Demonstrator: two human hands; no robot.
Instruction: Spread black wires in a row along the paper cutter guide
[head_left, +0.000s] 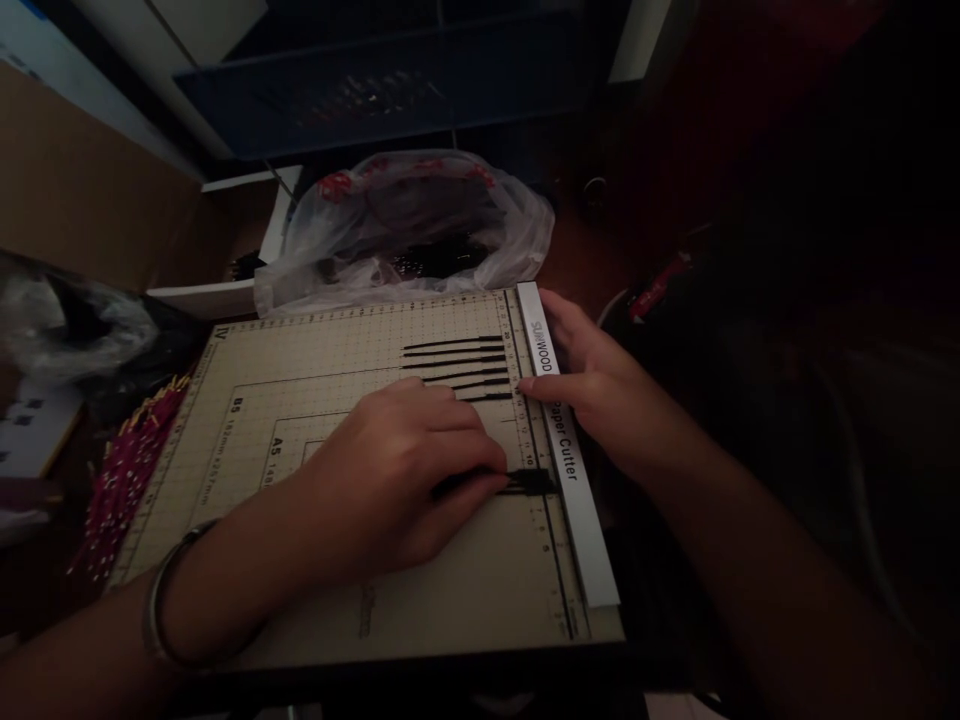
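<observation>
left hand (420,470), fingertips closed on a bundle of black strips (532,482) lying just to its right on the paper cutter (450,590); right hand (600,390), beyond the bundle, thumb and fingers apart across the cutter's white edge bar (571,450).

Dim Room, Cluttered Background

Light: low, the right side almost black. Floor (581,255): one, reddish brown, partly visible. Blue panel (510,75): one, wide, across the back. Pale upright strip (639,40): one, behind it. Brown board (82,180): one, large, stood at left.
</observation>
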